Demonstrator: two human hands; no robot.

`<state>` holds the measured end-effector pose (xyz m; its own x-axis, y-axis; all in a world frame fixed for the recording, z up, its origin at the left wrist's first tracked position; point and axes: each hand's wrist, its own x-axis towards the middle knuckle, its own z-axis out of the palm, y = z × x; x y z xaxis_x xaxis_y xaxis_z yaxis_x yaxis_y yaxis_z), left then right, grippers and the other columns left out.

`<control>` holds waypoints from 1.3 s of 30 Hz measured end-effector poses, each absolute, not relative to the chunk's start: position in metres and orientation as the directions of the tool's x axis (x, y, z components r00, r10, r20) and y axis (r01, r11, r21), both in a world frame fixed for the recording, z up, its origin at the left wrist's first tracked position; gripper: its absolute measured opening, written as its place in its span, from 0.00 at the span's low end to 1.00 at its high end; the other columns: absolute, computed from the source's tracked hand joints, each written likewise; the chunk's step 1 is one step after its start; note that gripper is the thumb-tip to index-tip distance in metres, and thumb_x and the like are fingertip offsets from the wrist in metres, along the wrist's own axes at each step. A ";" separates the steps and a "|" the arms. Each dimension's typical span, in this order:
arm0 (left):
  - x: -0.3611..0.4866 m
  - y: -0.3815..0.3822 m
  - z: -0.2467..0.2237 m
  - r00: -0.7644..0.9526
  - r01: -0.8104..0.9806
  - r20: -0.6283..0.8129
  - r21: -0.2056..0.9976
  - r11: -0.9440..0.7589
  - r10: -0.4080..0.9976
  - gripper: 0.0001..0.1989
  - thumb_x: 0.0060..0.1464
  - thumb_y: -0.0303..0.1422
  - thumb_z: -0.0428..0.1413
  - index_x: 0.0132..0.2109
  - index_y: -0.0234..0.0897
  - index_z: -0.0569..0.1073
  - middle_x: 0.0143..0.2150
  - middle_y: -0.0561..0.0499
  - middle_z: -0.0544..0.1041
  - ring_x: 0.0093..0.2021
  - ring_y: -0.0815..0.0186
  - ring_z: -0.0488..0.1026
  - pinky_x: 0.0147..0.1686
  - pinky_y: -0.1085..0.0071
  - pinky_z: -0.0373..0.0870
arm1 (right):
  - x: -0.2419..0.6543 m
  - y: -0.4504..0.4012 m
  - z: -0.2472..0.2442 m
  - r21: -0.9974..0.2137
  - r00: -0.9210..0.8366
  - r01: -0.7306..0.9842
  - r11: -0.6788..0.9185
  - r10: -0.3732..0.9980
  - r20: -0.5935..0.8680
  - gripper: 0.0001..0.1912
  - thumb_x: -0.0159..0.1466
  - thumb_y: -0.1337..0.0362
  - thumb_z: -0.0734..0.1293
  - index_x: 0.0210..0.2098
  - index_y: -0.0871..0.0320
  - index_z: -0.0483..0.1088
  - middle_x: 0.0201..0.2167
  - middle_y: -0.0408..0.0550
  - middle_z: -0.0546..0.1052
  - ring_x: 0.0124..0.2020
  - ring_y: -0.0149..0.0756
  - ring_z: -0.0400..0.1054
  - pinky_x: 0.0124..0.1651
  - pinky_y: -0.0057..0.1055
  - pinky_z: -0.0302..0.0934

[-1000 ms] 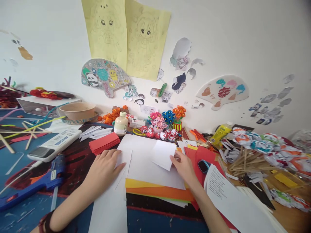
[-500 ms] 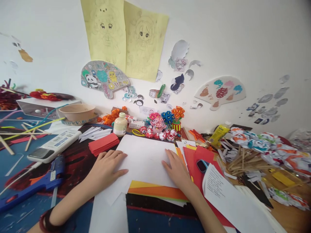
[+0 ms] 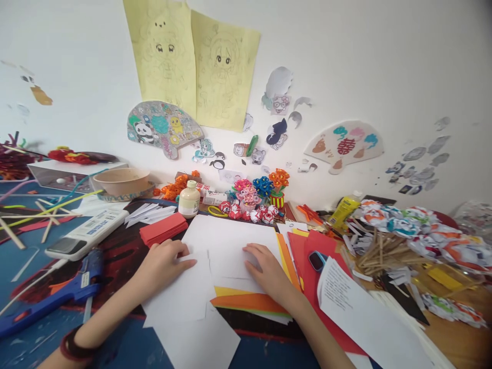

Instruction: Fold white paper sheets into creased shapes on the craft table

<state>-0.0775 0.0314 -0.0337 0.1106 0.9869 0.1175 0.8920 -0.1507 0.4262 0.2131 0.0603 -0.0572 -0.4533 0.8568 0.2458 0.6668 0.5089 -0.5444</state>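
My left hand point(image 3: 165, 264) pinches the upper edge of a piece of white paper point(image 3: 180, 300), its thumb lying over the top. That paper overlaps another white sheet point(image 3: 203, 341) that reaches toward me. My right hand point(image 3: 271, 274) rests with fingers extended and slightly bent on a larger white sheet point(image 3: 226, 246) in the middle. Beneath that sheet, yellow, orange and green papers point(image 3: 253, 303) show along its near and right edges. A stack of red paper point(image 3: 163, 229) lies just beyond my left hand.
On the left are a blue glue gun point(image 3: 73, 292), a white device point(image 3: 90, 233) and a bowl point(image 3: 121, 182). A cream bottle point(image 3: 189, 199) and paper flowers point(image 3: 248, 192) stand at the back. Rightward lie a smartwatch point(image 3: 317, 260), a printed sheet point(image 3: 342, 289) and wooden sticks point(image 3: 378, 253).
My left hand has closed on a white paper and drawn it left and toward me, off the larger sheet. My right hand has shifted slightly left. The near white sheet now lies at a different angle.
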 end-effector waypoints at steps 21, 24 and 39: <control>0.007 0.079 0.033 0.379 0.792 0.327 0.370 -0.486 0.866 0.19 0.60 0.45 0.44 0.36 0.38 0.73 0.33 0.52 0.77 0.32 0.66 0.71 0.33 0.72 0.59 | 0.229 0.078 -0.082 -0.517 -0.275 0.752 0.408 0.908 0.316 0.26 0.67 0.59 0.55 0.62 0.63 0.56 0.61 0.58 0.62 0.63 0.47 0.52 0.62 0.44 0.48; 0.019 0.090 0.004 0.435 0.819 0.197 0.319 -0.477 0.878 0.15 0.57 0.43 0.48 0.36 0.38 0.74 0.34 0.51 0.77 0.34 0.63 0.72 0.35 0.70 0.60 | 0.226 0.077 -0.075 -0.665 -0.268 0.619 0.418 0.908 0.321 0.23 0.67 0.61 0.56 0.60 0.59 0.59 0.55 0.55 0.69 0.57 0.42 0.61 0.58 0.40 0.55; 0.005 0.070 -0.026 0.421 0.898 -0.063 0.172 -0.406 0.905 0.26 0.37 0.49 0.62 0.41 0.38 0.70 0.36 0.46 0.77 0.40 0.51 0.71 0.41 0.59 0.58 | 0.228 0.074 -0.075 -0.334 -0.378 0.789 0.516 0.836 0.399 0.19 0.63 0.75 0.57 0.51 0.59 0.68 0.49 0.52 0.72 0.52 0.40 0.62 0.56 0.37 0.56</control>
<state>0.0047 0.0698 -0.0255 0.4210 0.9049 -0.0630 0.8977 -0.4057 0.1716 0.2276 0.0742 -0.0751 -0.3780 0.8356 0.3986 0.7890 0.5160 -0.3335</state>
